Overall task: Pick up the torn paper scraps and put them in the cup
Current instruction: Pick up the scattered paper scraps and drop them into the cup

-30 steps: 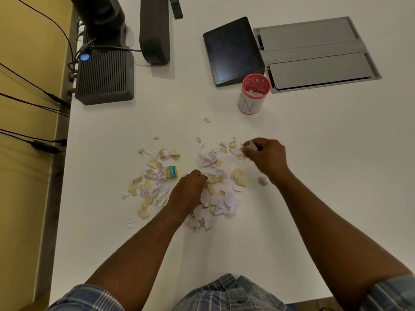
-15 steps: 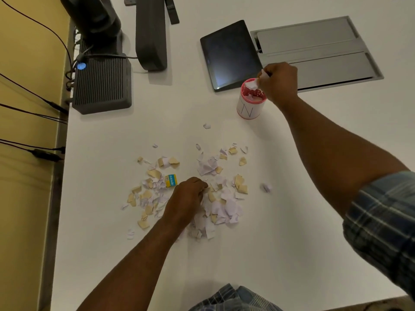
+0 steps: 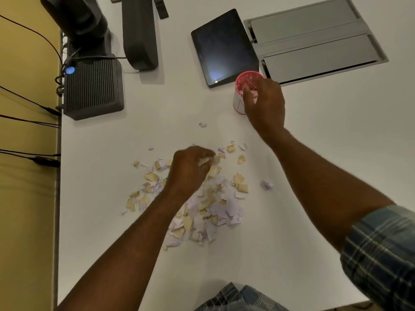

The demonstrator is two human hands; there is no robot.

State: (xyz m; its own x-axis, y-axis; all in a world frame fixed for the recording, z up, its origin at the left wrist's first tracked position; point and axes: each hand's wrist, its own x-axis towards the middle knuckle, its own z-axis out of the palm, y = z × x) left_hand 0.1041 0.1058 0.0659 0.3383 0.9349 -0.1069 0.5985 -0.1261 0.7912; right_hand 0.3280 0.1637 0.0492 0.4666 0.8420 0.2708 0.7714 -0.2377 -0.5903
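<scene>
While the right hand (image 3: pixel 265 102) hangs at the near rim of the red-rimmed paper cup (image 3: pixel 241 86), fingers loosely spread and — as far as the blur allows — holding nothing, the left hand (image 3: pixel 189 169) is bunched over the far edge of the heap of torn paper scraps (image 3: pixel 208 205), with a pale scrap (image 3: pixel 203 162) pinched at its fingertips. The cup stands on the white table (image 3: pixel 157 122) at about one o'clock from that left hand, well apart from it, with its mouth facing up and bits of paper already inside.

The relation that matters is this: the cup lies up and to the right of the heap, and the right hand sits in that lane, partly covering the cup's near side. The left hand is the nearer one to the scraps; the right is the nearer one to the cup. So a left-hand carry would likely have to cross toward one o'clock and find the rim free. Loose strays — one lone white scrap (image 3: pixel 202 124) at twelve o'clock of the heap, a crumpled bit (image 3: pixel 267 185) at three o'clock — lie apart from the main pile.
</scene>
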